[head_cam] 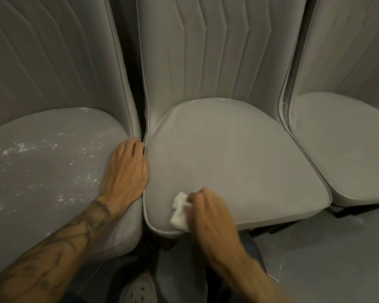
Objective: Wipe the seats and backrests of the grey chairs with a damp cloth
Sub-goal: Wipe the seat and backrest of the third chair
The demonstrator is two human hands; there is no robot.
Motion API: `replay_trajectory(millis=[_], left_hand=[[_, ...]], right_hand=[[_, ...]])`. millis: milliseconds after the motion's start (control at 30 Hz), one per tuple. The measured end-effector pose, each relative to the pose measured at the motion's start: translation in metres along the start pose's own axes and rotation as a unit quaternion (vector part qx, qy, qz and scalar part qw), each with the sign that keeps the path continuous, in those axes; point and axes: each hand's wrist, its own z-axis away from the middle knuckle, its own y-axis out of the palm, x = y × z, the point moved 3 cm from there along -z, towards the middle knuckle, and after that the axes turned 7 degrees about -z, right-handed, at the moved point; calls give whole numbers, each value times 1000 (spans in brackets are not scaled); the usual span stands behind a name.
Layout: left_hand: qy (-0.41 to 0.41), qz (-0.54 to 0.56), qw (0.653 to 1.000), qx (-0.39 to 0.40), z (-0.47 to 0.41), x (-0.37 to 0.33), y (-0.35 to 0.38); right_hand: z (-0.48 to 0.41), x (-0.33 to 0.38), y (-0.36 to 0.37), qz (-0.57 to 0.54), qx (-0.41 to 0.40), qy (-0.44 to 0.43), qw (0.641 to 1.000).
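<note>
Cloth (179, 212) on middle seat (228, 160).
Our right hand (208, 213) clutches it wadded; we judge it soft, light. Left hand (127, 171) braces neighbouring seat (53, 182), grip unclear.
</note>
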Motion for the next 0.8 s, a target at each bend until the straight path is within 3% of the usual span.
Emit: replay_trajectory(millis=[100,200,333,500,800], left_hand=[[-3,8,1000,1,0,0,1],[1,5,1000,3,-1,1,0],[8,-1,1000,12,-3,0,-4],[44,-12,999,-8,-7,-3,-8],[63,-26,996,-50,-70,-5,10]], right_hand=[[-11,41,29,-21,24,-98,995],[-15,27,16,-18,24,-113,993],[-19,-36,-17,-35,58,12,998],[-71,-116,-38,-72,-16,167,983],[-172,-226,-36,135,-100,331,929]])
